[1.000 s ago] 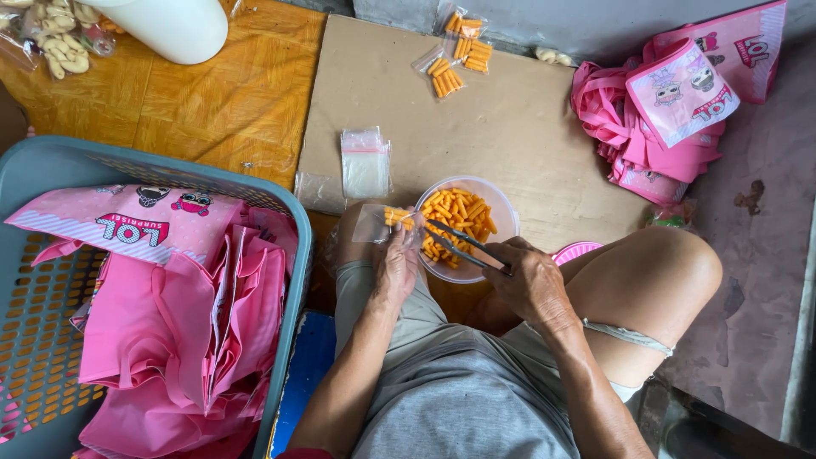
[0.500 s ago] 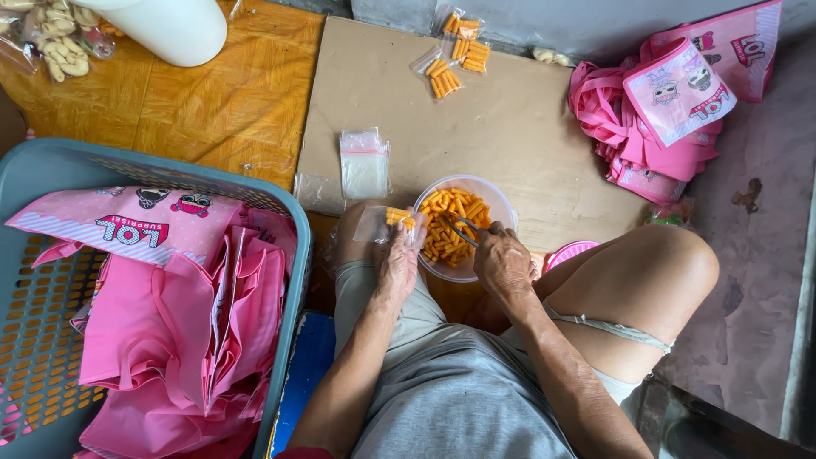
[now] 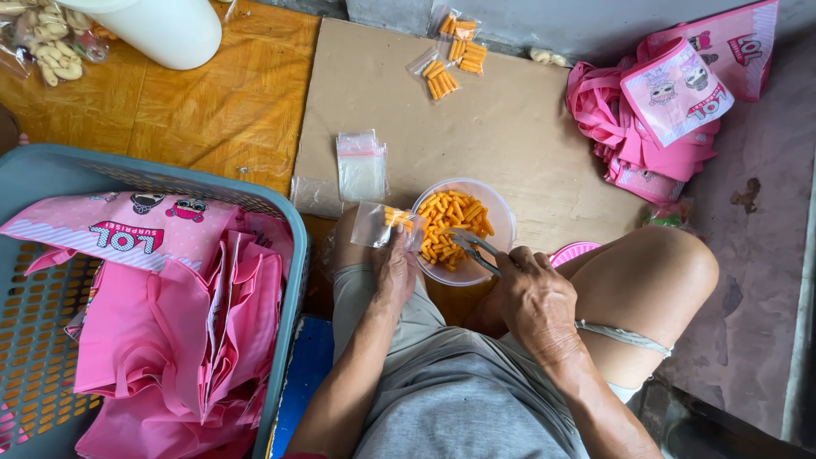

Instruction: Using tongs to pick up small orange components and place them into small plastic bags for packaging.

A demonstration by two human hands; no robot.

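1. A broad stretch of bare cardboard sheet lies open beyond the clear bowl of orange snack sticks, offering unobstructed passage.
2. Empty zip bags sit just left of that stretch; filled snack packets crowd its far edge.
3. A pile of pink tote bags blocks the right side.
4. The grey laundry basket, packed with pink bags, walls off the left, close beside the left hand.
5. The raised bare knee hems in the right hand and its metal tongs.
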